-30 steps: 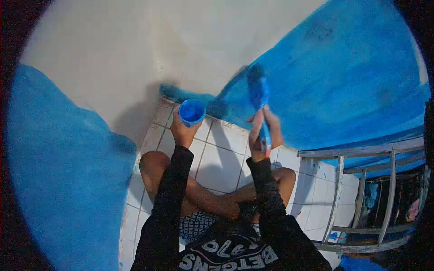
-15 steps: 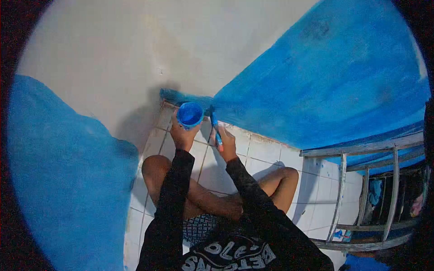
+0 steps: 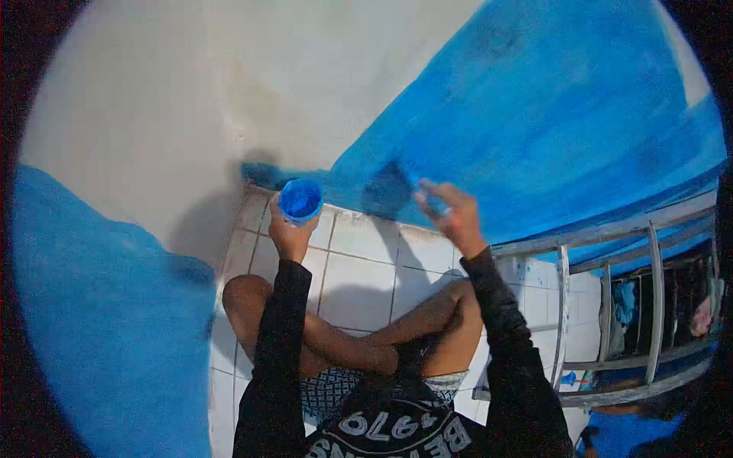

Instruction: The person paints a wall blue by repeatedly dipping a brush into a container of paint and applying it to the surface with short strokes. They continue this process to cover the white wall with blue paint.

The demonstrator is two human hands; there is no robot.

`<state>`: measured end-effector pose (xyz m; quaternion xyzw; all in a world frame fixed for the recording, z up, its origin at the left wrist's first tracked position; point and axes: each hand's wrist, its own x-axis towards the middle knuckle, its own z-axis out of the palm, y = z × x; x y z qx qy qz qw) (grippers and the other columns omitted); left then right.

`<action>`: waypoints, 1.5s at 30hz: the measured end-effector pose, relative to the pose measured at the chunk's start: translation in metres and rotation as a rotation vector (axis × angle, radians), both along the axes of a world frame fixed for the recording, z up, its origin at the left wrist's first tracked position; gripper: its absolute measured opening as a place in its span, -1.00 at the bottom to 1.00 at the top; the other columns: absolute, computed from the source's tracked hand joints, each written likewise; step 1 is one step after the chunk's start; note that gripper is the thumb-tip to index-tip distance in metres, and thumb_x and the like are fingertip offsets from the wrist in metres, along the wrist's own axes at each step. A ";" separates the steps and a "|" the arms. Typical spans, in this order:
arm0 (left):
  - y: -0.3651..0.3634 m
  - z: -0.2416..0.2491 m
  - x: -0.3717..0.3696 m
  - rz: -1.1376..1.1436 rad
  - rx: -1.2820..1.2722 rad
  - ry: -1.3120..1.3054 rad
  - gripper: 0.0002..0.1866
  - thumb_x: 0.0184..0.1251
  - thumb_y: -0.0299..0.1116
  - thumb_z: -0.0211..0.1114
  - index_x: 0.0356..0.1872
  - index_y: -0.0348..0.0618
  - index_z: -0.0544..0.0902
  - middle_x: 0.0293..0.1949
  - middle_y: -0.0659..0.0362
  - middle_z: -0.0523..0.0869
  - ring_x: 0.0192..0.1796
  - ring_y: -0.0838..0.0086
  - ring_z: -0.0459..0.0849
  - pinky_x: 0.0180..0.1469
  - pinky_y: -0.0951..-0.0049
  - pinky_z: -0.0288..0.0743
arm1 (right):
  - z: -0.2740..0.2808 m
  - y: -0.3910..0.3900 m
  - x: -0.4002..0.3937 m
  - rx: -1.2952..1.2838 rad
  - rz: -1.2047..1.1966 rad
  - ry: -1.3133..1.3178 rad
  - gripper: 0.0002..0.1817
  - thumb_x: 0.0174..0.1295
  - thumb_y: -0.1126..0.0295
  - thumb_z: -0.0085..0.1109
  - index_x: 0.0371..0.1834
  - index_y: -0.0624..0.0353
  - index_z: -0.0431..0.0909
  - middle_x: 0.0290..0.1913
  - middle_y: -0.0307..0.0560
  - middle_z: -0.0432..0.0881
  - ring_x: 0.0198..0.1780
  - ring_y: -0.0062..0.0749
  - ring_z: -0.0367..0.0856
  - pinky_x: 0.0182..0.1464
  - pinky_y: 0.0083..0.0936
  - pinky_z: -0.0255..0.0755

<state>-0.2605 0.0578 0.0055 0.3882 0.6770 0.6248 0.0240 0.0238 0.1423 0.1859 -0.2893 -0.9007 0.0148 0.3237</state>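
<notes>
A cup of blue paint (image 3: 300, 200) is held upright in my left hand (image 3: 289, 235), close to the wall corner, its mouth facing up at me. Blue coats the inside of the cup. My right hand (image 3: 458, 217) is closed round a paintbrush (image 3: 437, 204), whose bristle end is smeared by motion and overlaps the blue-painted wall (image 3: 519, 130). A shadow of the hand and brush falls on that wall and the tiles. Left of the cup, a short blue strip (image 3: 261, 175) runs along the foot of the unpainted wall (image 3: 298, 91).
Below lies a white tiled floor (image 3: 355, 278), with my crossed legs (image 3: 351, 343) on it. A wooden ladder (image 3: 563, 320) lies to the right, with cloths (image 3: 624, 305) behind it. Another blue-painted patch (image 3: 99, 305) covers the wall on the left.
My right hand has swung right and up with the paintbrush, from the corner onto the blue wall. The cup in my left hand has shifted slightly left in view as the camera turned.
</notes>
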 end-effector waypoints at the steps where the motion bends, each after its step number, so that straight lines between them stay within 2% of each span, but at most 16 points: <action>1: -0.002 0.002 0.001 -0.003 0.001 0.002 -0.18 -0.23 -0.23 0.69 0.15 -0.11 0.45 -0.07 -0.01 0.71 -0.05 0.17 0.73 0.01 0.23 0.58 | 0.026 0.002 0.002 0.104 -0.001 0.063 -0.67 0.10 0.39 0.43 -0.03 0.09 0.67 -0.29 -0.07 0.71 -0.33 -0.21 0.68 -0.29 -0.37 0.54; 4: -0.010 0.012 0.005 -0.045 -0.047 -0.057 -0.18 -0.23 -0.24 0.68 0.15 -0.11 0.45 -0.07 -0.01 0.72 -0.05 0.17 0.73 0.01 0.24 0.58 | 0.103 -0.011 0.007 0.507 -0.028 0.158 -0.72 0.04 0.58 0.46 -0.14 0.20 0.72 -0.29 -0.10 0.75 -0.42 -0.41 0.67 -0.36 -0.44 0.52; 6: -0.014 0.018 0.007 -0.045 -0.138 -0.097 -0.19 -0.23 -0.23 0.69 0.14 -0.12 0.45 -0.08 0.00 0.72 -0.05 0.17 0.73 0.00 0.24 0.58 | 0.142 -0.028 -0.002 0.573 -0.089 0.171 -0.73 0.02 0.59 0.47 -0.16 0.23 0.72 -0.31 -0.08 0.75 -0.45 -0.41 0.64 -0.39 -0.47 0.50; 10: -0.016 0.010 0.003 -0.054 -0.152 -0.087 -0.20 -0.23 -0.23 0.69 0.13 -0.13 0.47 -0.09 0.01 0.72 -0.06 0.20 0.73 0.01 0.25 0.58 | 0.147 -0.020 -0.019 0.738 -0.035 0.215 -0.70 -0.05 0.60 0.52 -0.19 0.26 0.72 -0.37 -0.07 0.72 -0.51 -0.44 0.58 -0.46 -0.54 0.44; 12: -0.019 0.003 0.000 -0.080 -0.200 -0.175 -0.06 -0.29 -0.22 0.71 0.26 -0.14 0.44 0.06 0.01 0.67 0.05 0.21 0.68 0.13 0.26 0.55 | 0.127 -0.013 -0.024 0.742 0.028 0.199 -0.67 -0.08 0.58 0.56 -0.20 0.29 0.70 -0.42 -0.09 0.69 -0.51 -0.44 0.58 -0.49 -0.54 0.42; 15: -0.015 -0.023 -0.004 -0.089 -0.071 -0.232 -0.03 -0.29 -0.22 0.71 0.28 -0.17 0.43 0.02 0.02 0.69 0.00 0.22 0.71 0.12 0.26 0.56 | 0.092 -0.009 -0.028 0.701 0.025 0.188 -0.65 -0.08 0.57 0.57 -0.19 0.31 0.67 -0.42 -0.09 0.69 -0.52 -0.43 0.58 -0.49 -0.55 0.43; 20: -0.023 -0.009 0.000 -0.051 -0.177 -0.231 -0.01 -0.28 -0.27 0.70 0.30 -0.26 0.39 0.06 0.00 0.65 0.04 0.25 0.68 0.09 0.27 0.58 | 0.052 -0.006 -0.028 0.612 -0.170 0.402 -0.61 -0.02 0.48 0.56 -0.11 0.29 0.64 -0.34 -0.03 0.72 -0.46 -0.34 0.66 -0.42 -0.56 0.52; 22: -0.023 -0.009 0.001 -0.077 -0.075 -0.171 -0.16 -0.22 -0.16 0.69 0.15 -0.22 0.47 -0.08 -0.04 0.71 -0.09 0.19 0.74 -0.05 0.26 0.62 | 0.051 -0.014 -0.029 0.624 -0.231 0.430 -0.65 0.07 0.43 0.51 -0.09 0.28 0.64 -0.26 0.03 0.74 -0.36 -0.34 0.73 -0.34 -0.56 0.57; 24: -0.023 -0.011 0.004 -0.059 -0.096 -0.132 -0.16 -0.23 -0.16 0.69 0.15 -0.23 0.47 -0.08 -0.04 0.71 -0.09 0.19 0.74 -0.06 0.26 0.63 | 0.055 -0.022 -0.032 0.392 -0.367 0.573 -0.69 0.14 0.40 0.46 -0.08 0.27 0.64 -0.19 0.07 0.75 -0.27 -0.38 0.76 -0.28 -0.56 0.59; 29: -0.025 -0.007 0.008 -0.057 -0.208 -0.178 -0.16 -0.23 -0.17 0.69 0.14 -0.23 0.47 -0.06 -0.05 0.71 -0.08 0.19 0.74 -0.05 0.27 0.63 | 0.061 -0.018 -0.026 0.292 -0.339 0.640 -0.74 0.11 0.38 0.47 -0.22 0.28 0.64 -0.34 0.01 0.72 -0.42 -0.40 0.69 -0.35 -0.52 0.55; 32: -0.024 -0.006 0.007 -0.022 -0.159 -0.145 -0.18 -0.23 -0.18 0.70 0.11 -0.23 0.47 -0.05 -0.06 0.71 -0.05 0.19 0.74 -0.04 0.26 0.64 | 0.071 -0.029 -0.024 0.384 -0.282 0.523 -0.77 0.08 0.38 0.49 -0.30 0.24 0.64 -0.42 -0.02 0.67 -0.49 -0.36 0.64 -0.39 -0.49 0.51; 35: -0.017 -0.029 0.000 -0.058 -0.101 -0.258 -0.15 -0.23 -0.20 0.69 0.16 -0.23 0.45 -0.04 -0.06 0.71 -0.03 0.20 0.74 -0.03 0.26 0.65 | 0.066 -0.036 -0.033 0.289 -0.025 0.341 -0.79 0.01 0.42 0.50 -0.33 0.16 0.65 -0.47 -0.09 0.63 -0.51 -0.29 0.60 -0.43 -0.45 0.48; 37: -0.015 -0.027 -0.001 -0.071 -0.096 -0.261 -0.14 -0.23 -0.21 0.69 0.18 -0.23 0.45 -0.04 -0.05 0.70 -0.03 0.20 0.74 -0.02 0.27 0.65 | 0.027 -0.020 -0.031 0.090 0.128 0.203 -0.71 0.05 0.32 0.42 -0.18 0.16 0.64 -0.31 -0.04 0.66 -0.34 -0.15 0.65 -0.32 -0.30 0.53; 39: -0.015 -0.026 0.001 -0.056 -0.100 -0.270 -0.14 -0.23 -0.23 0.69 0.18 -0.22 0.45 -0.03 -0.05 0.70 -0.02 0.19 0.73 0.00 0.25 0.64 | -0.001 -0.004 -0.043 0.014 0.219 0.109 -0.79 0.04 0.37 0.45 -0.29 0.17 0.66 -0.42 -0.08 0.61 -0.44 -0.20 0.61 -0.40 -0.35 0.47; 41: -0.017 -0.020 0.001 -0.004 -0.153 -0.211 -0.14 -0.24 -0.27 0.69 0.19 -0.23 0.44 0.02 -0.07 0.67 0.00 0.17 0.71 0.06 0.20 0.60 | -0.031 0.015 -0.046 -0.001 0.188 0.006 -0.79 0.06 0.35 0.43 -0.28 0.17 0.66 -0.41 -0.07 0.60 -0.43 -0.17 0.61 -0.40 -0.33 0.47; 45: -0.021 -0.003 0.003 -0.094 -0.028 -0.294 -0.11 -0.21 -0.22 0.67 0.23 -0.22 0.42 0.05 -0.07 0.64 0.07 0.14 0.67 0.09 0.21 0.56 | -0.016 0.034 -0.037 -0.056 0.133 -0.121 -0.77 0.11 0.33 0.28 -0.21 0.19 0.60 -0.37 -0.01 0.57 -0.35 -0.04 0.61 -0.32 -0.20 0.48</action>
